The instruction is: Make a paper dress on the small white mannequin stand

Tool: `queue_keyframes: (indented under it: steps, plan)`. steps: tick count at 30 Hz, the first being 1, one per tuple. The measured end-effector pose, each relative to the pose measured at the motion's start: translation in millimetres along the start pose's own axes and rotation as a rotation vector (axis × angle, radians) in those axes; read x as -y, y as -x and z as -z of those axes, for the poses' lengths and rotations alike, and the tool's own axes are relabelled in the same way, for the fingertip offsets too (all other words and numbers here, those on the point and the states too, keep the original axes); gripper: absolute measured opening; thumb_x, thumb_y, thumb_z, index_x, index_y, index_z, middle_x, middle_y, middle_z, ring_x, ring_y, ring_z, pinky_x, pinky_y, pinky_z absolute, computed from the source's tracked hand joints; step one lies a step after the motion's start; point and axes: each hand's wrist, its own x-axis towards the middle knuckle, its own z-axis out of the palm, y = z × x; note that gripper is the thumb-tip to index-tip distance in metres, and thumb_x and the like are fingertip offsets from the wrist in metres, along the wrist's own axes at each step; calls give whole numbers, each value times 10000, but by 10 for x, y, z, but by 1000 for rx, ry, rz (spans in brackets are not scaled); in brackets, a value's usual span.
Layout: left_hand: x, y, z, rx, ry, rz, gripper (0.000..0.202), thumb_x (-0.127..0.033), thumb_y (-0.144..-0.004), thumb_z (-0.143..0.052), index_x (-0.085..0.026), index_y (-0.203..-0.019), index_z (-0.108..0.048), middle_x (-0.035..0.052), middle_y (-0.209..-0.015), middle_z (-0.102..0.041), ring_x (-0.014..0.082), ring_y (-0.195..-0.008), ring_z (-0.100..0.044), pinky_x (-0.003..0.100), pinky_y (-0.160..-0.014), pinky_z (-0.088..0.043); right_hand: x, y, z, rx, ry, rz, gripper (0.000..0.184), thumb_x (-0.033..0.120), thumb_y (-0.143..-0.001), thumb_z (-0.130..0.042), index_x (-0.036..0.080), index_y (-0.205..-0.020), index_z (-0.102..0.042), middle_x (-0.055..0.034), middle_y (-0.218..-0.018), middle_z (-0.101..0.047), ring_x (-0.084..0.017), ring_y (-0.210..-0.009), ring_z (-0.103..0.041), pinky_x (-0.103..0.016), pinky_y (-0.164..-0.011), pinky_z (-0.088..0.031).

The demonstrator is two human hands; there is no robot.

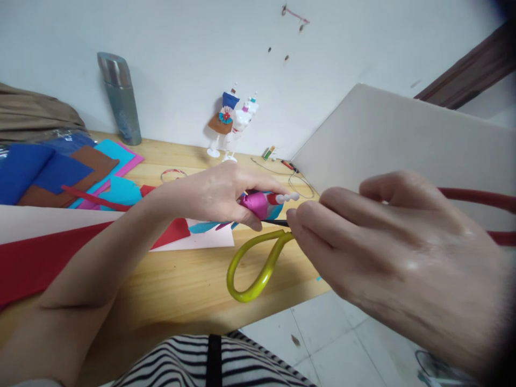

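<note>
My left hand (pixel 220 193) is closed around a small doll form (pixel 262 203) wrapped in magenta cloth, its white beaded neck poking out to the right. My right hand (pixel 387 247) is close to the camera, fingers curled together, gripping scissors with a yellow-green loop handle (pixel 258 266) whose dark blade runs toward the doll. Both hands hover over the wooden table (pixel 181 285) near its front edge.
Felt sheets in blue, brown, cyan, pink and red (pixel 60 174) lie at the left. A steel flask (pixel 120 97) and small dressed mannequins (pixel 231 121) stand by the wall. A large pale board (pixel 395 134) leans at the right. Tiled floor (pixel 322 344) shows below.
</note>
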Motion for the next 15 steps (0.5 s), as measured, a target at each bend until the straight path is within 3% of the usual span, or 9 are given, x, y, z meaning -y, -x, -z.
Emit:
queue_keyframes:
  steps: [3,8,12,14,15]
  plan:
    - [-4,-3,0,-4,9,2,523,-122,-805,-636,-213,-1320,-656,1,-1107,-742,161,-942,-636,239,-825,-448,16,12,-3,6,-14,11,360,-69,-835,-502,191,-595,-568,-8,-624,-502,-182,-602,-422,-369,-647,-291]
    - [-4,12,10,-8,-11,38,498,-142,-830,-639,-220,-1321,-656,9,-1235,-722,177,-1063,-646,241,-903,-447,-6,176,-28,-57,-121,-80,375,-31,-895,-456,182,-612,-580,-22,-672,-587,-183,-621,-491,-387,-637,-316]
    - [24,29,19,-36,-7,-12,488,-155,-851,-670,-142,-1339,-649,55,-1265,-717,167,-1068,-648,219,-908,-449,-76,435,-54,-33,-358,-154,261,25,-947,-460,161,-848,-660,-48,-806,-669,-188,-691,-577,-382,-630,-399]
    - [62,31,12,-62,3,-54,490,-170,-870,-679,-107,-1354,-638,74,-1254,-721,160,-1083,-648,207,-914,-448,-73,584,-98,-120,-512,-152,180,47,-924,-560,174,-1001,-662,-30,-823,-665,-175,-712,-612,-345,-601,-450]
    - [83,29,6,-79,16,-94,500,-189,-848,-719,-106,-1337,-653,68,-1214,-737,154,-1060,-656,198,-898,-452,-57,659,-134,-147,-578,-190,228,52,-935,-538,189,-1066,-665,-42,-875,-677,-180,-749,-641,-338,-613,-493]
